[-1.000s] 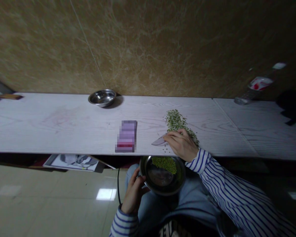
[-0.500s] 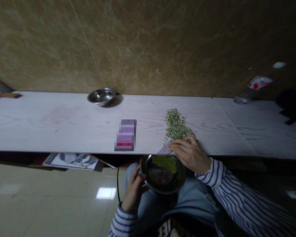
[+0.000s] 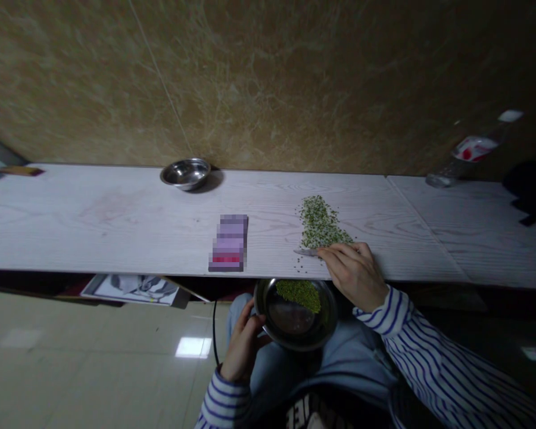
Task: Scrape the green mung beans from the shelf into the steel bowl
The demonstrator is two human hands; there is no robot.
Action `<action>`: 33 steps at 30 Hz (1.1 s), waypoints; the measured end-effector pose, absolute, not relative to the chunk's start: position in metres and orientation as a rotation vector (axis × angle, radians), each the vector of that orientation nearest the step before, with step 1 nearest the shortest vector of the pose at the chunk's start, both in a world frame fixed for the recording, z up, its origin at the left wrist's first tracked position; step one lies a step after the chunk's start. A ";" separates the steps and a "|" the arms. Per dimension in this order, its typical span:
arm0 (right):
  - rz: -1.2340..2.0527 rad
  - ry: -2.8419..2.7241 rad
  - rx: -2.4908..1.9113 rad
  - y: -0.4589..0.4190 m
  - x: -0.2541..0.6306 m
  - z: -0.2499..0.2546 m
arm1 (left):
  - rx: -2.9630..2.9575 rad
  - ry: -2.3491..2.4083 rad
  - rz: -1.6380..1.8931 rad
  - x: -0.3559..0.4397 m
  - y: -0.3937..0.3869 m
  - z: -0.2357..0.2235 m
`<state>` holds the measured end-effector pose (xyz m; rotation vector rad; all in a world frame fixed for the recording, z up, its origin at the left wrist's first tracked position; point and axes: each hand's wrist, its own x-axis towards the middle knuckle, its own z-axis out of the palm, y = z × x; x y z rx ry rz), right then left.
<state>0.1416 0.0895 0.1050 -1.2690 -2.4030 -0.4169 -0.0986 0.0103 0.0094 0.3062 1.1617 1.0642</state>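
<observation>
My left hand grips the rim of a steel bowl, which sits over my lap just below the table's front edge. Small green beans, likely mung beans, lie heaped along the bowl's far side. Pinched in my right hand is a thin pale card, seen nearly edge-on at the near side of a spread of green beans on the table. A few stray beans are scattered between the card and the table edge. Part of the card is hidden by my fingers.
A smaller steel bowl stands near the wall. Left of the beans lies a blurred purple rectangular object. A clear plastic bottle stands at the right, beside a dark object. An open drawer juts out below the table.
My right hand has moved the card from above the bowl's rim back onto the table, up against the near edge of the spread beans. My left hand and the bowl have stayed in place.
</observation>
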 end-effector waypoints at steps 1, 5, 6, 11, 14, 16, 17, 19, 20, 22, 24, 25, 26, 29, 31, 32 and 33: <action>-0.425 -2.401 -1.284 0.089 0.143 0.105 | 0.308 1.165 1.067 -0.098 0.010 0.010; -0.434 -2.427 -1.271 0.089 0.144 0.106 | 0.294 1.188 1.089 -0.095 0.011 0.015; -0.430 -2.437 -1.257 0.089 0.144 0.106 | 0.289 1.192 1.089 -0.094 0.010 0.017; -0.384 -2.471 -1.195 0.081 0.143 0.106 | 0.289 1.188 1.089 -0.092 0.010 0.020; -0.394 -2.444 -1.194 0.078 0.146 0.106 | 0.285 1.199 1.073 -0.093 0.010 0.018; -0.416 -2.410 -1.229 0.079 0.147 0.106 | 0.289 1.188 1.066 -0.093 0.010 0.015; -0.421 -2.399 -1.251 0.081 0.147 0.106 | 0.295 1.177 1.062 -0.094 0.010 0.014; -0.421 -2.393 -1.278 0.085 0.145 0.106 | 0.305 1.158 1.054 -0.095 0.010 0.012; -0.419 -2.396 -1.282 0.087 0.144 0.105 | 0.307 1.153 1.051 -0.096 0.010 0.011; -0.419 -2.411 -1.274 0.090 0.141 0.104 | 0.305 1.157 1.048 -0.097 0.010 0.009; -0.423 -2.430 -1.257 0.089 0.139 0.104 | 0.310 1.164 1.052 -0.098 0.010 0.008; -0.426 -2.439 -1.244 0.087 0.139 0.104 | 0.316 1.162 1.053 -0.099 0.010 0.008; -0.429 -2.448 -1.229 0.085 0.139 0.105 | 0.321 1.160 1.055 -0.099 0.010 0.008; -0.421 -2.466 -1.193 0.078 0.144 0.107 | 0.325 1.159 1.057 -0.098 0.011 0.008; -0.417 -2.461 -1.188 0.074 0.148 0.108 | 0.321 1.167 1.054 -0.097 0.012 0.008; -0.418 -2.453 -1.191 0.074 0.150 0.109 | 0.320 1.169 1.051 -0.096 0.012 0.008; -0.422 -2.443 -1.199 0.074 0.151 0.109 | 0.318 1.170 1.050 -0.096 0.012 0.008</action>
